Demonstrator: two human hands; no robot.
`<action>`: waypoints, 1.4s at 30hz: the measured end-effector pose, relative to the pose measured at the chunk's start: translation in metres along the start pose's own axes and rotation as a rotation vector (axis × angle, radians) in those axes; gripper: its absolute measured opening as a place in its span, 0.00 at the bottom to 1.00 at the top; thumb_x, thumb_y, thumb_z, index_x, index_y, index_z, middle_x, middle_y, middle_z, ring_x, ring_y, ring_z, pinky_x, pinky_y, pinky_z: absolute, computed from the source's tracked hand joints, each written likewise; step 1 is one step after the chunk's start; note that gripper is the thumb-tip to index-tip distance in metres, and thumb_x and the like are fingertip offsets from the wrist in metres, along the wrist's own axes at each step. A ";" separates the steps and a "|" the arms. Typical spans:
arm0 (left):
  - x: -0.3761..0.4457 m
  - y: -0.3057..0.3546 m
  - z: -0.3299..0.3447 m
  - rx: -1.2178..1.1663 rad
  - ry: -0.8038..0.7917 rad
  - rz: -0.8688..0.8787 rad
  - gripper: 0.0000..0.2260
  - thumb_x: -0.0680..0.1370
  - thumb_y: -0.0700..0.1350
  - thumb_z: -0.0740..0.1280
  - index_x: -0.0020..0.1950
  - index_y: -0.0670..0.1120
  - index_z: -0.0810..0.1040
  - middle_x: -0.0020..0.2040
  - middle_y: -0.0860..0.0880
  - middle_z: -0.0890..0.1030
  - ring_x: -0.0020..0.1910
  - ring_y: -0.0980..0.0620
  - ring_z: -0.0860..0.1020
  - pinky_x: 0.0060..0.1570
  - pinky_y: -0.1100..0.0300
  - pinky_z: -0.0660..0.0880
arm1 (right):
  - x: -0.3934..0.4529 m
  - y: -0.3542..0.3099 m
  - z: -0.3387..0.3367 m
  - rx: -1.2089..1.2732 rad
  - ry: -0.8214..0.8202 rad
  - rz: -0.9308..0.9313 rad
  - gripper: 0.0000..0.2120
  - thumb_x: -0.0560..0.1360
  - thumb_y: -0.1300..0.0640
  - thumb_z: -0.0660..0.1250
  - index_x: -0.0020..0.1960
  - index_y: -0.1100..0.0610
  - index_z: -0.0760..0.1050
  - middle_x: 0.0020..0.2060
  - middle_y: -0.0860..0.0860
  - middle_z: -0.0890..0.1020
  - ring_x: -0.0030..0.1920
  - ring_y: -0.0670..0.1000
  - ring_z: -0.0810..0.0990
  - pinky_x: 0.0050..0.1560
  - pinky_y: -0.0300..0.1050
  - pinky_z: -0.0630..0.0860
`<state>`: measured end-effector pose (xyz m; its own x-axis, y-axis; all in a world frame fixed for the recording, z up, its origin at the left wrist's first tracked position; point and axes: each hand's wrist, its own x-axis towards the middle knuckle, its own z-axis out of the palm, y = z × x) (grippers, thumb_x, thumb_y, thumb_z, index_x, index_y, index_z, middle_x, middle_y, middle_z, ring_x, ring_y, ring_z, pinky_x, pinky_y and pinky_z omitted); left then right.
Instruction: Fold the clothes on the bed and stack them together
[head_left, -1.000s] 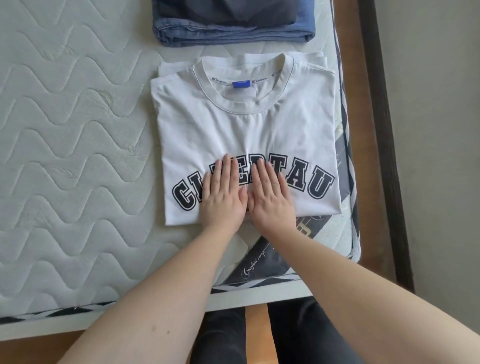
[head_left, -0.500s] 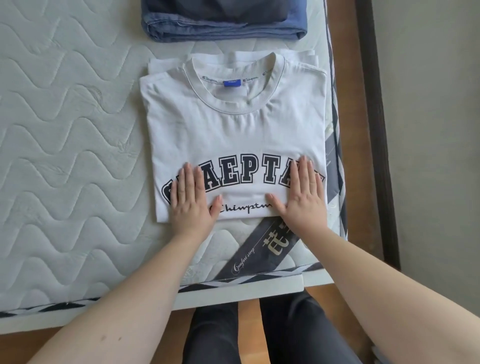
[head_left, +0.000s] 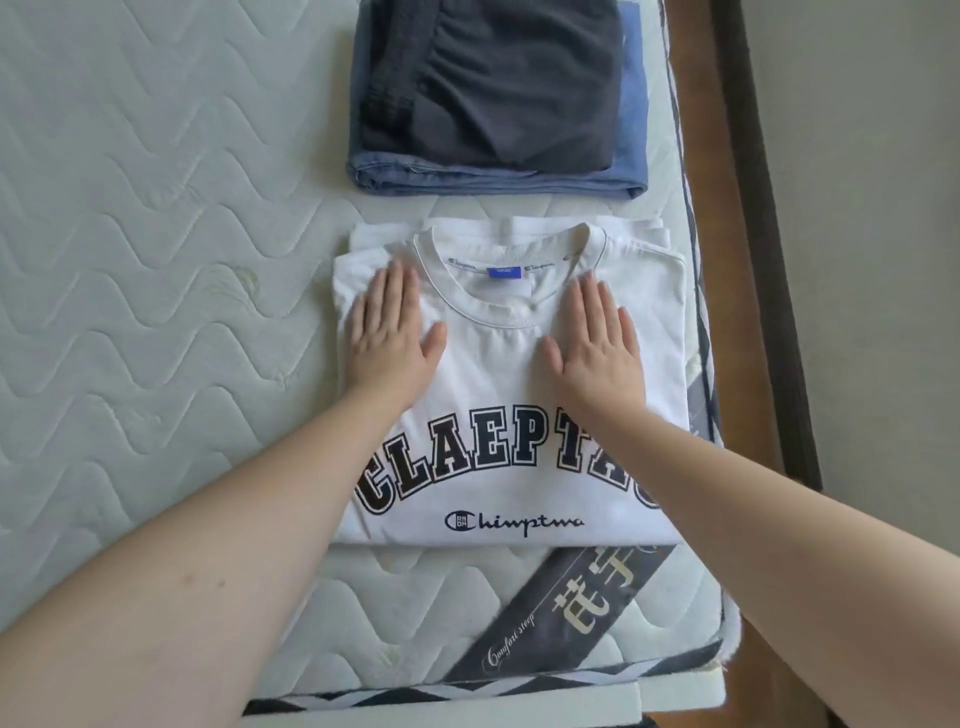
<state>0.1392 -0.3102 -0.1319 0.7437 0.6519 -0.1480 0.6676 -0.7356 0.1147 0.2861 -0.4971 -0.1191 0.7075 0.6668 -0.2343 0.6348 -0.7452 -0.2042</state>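
A folded white T-shirt (head_left: 498, 374) with dark block letters lies flat on the mattress near its right edge, collar pointing away from me. My left hand (head_left: 390, 338) rests flat on its upper left, beside the collar. My right hand (head_left: 597, 343) rests flat on the upper right, fingers spread. Neither hand grips the cloth. Just beyond the shirt sits a stack: a folded dark grey garment (head_left: 493, 83) on top of folded blue jeans (head_left: 467, 179).
The quilted pale mattress (head_left: 156, 260) stretches wide to the left. A dark label strip (head_left: 561, 618) runs across its near right corner. A wooden bed frame (head_left: 737, 260) and a wall border the right side.
Both hands slid from the shirt's lower hem, first apart and then up toward the shoulders beside the collar. The view shifted, showing more of the stack.
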 end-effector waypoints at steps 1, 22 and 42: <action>0.009 -0.003 0.002 0.029 0.013 0.022 0.34 0.78 0.61 0.45 0.81 0.44 0.50 0.81 0.46 0.51 0.80 0.49 0.50 0.77 0.52 0.44 | 0.011 -0.001 0.000 -0.006 0.003 0.006 0.33 0.81 0.42 0.47 0.80 0.55 0.40 0.80 0.50 0.43 0.79 0.48 0.40 0.77 0.45 0.37; 0.035 -0.011 0.018 0.015 0.038 -0.040 0.36 0.77 0.59 0.52 0.80 0.41 0.52 0.81 0.44 0.54 0.80 0.49 0.53 0.77 0.45 0.49 | 0.050 0.039 0.001 0.005 0.046 0.093 0.36 0.80 0.38 0.46 0.80 0.58 0.44 0.80 0.52 0.47 0.79 0.48 0.43 0.78 0.46 0.41; -0.143 0.036 0.027 -0.128 0.085 0.048 0.29 0.82 0.54 0.52 0.80 0.40 0.55 0.79 0.42 0.59 0.78 0.46 0.58 0.75 0.46 0.59 | -0.126 0.005 0.020 0.039 -0.079 -0.084 0.30 0.82 0.43 0.50 0.80 0.54 0.49 0.79 0.50 0.50 0.79 0.50 0.46 0.78 0.51 0.44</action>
<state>0.0560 -0.4347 -0.1328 0.7717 0.6335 -0.0559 0.6257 -0.7406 0.2452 0.1936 -0.5851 -0.1098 0.6247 0.7254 -0.2890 0.6770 -0.6876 -0.2624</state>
